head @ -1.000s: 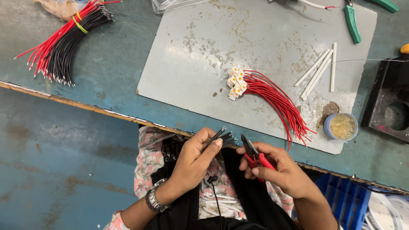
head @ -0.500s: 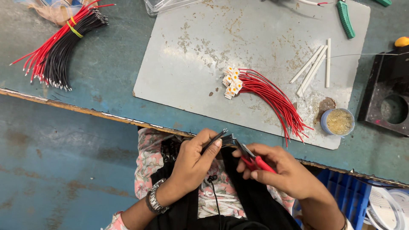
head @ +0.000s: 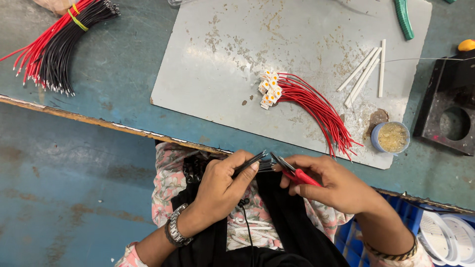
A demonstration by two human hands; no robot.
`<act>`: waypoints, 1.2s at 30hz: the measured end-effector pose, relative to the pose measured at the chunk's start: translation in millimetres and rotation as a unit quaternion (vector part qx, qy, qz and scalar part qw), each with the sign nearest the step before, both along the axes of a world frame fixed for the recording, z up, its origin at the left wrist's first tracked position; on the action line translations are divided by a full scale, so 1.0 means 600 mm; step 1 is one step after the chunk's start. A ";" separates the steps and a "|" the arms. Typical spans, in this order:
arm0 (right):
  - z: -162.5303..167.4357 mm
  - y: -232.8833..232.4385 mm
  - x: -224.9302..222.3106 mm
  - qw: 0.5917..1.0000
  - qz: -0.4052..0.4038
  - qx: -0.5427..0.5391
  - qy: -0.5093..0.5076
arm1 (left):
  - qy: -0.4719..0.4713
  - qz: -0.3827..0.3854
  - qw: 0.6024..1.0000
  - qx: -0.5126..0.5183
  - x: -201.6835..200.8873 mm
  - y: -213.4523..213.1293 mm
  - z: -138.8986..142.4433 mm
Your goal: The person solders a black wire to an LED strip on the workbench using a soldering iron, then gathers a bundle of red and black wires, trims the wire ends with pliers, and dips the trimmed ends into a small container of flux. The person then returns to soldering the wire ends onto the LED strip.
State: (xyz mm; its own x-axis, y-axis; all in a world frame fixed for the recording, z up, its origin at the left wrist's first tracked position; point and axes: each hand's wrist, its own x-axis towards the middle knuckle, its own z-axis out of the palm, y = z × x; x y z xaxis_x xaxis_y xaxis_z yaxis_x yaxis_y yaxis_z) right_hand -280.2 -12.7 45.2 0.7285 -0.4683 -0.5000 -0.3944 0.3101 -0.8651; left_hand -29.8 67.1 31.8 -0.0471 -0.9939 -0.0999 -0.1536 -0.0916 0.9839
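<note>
A: So, where are the wires?

B: The left hand [head: 222,185] pinches a small bunch of black wires [head: 255,162] above the lap, just below the table edge [head: 123,128]. The right hand [head: 329,183] grips red-handled pliers [head: 292,173], whose tips meet the wire ends.

A: What helps here?

B: Probably holding the bunch fanned and steady, so the tips catch one end at a time.
</note>
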 end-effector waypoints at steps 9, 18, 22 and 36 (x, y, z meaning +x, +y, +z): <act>-0.010 -0.009 -0.003 0.999 0.015 0.031 -0.008 | -0.016 0.000 1.000 0.001 0.003 0.002 0.001; 0.019 -0.008 -0.021 1.000 0.004 0.026 -0.014 | -0.059 0.011 0.998 -0.028 0.003 0.002 0.008; 0.005 0.006 -0.009 0.999 0.013 0.043 -0.018 | -0.055 0.011 0.998 -0.036 0.001 0.003 0.008; -0.010 0.006 0.002 0.999 0.011 0.031 -0.012 | -0.075 0.015 0.994 -0.077 0.002 0.003 0.004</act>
